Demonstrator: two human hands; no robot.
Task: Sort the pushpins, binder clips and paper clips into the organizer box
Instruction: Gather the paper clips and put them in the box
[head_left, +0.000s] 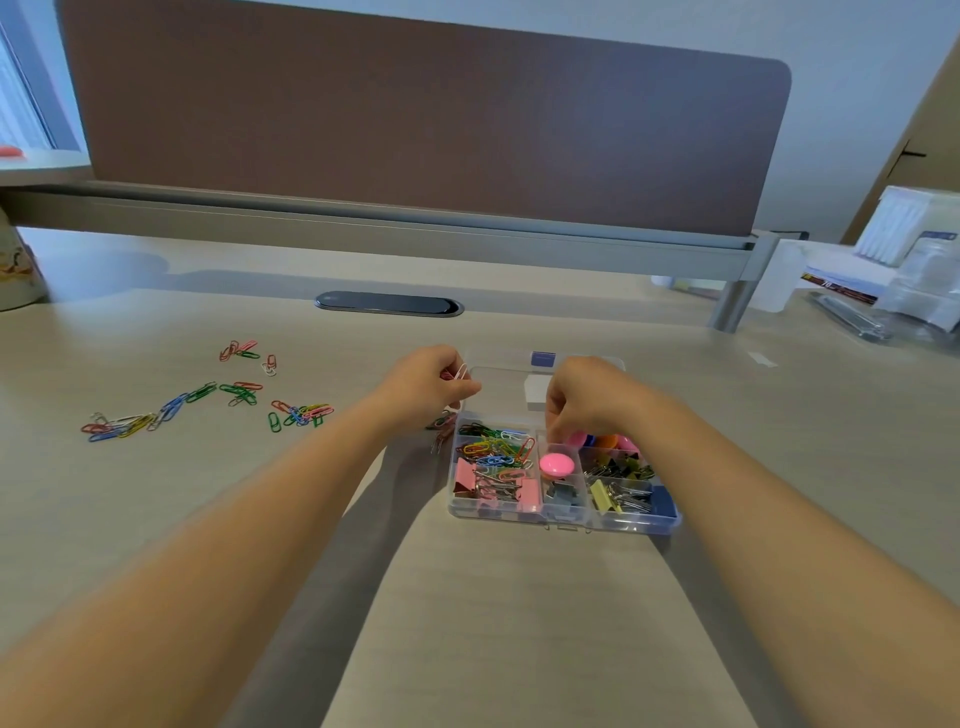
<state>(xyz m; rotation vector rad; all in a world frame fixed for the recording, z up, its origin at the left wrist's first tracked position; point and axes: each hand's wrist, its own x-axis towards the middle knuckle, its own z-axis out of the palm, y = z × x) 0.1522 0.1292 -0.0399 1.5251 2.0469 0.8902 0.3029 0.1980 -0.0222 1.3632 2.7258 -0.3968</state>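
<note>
From the head view, the clear plastic compartmented organizer box sits on the pale wood-grain worktop, its lid open on the far side. The left hand pinches a white wire paper clip at the box's far left corner. The right hand reaches into the box, fingers curled (anything held is hidden). Loose coloured wire paper clips lie well left; a brown divider panel stands far behind.
</note>
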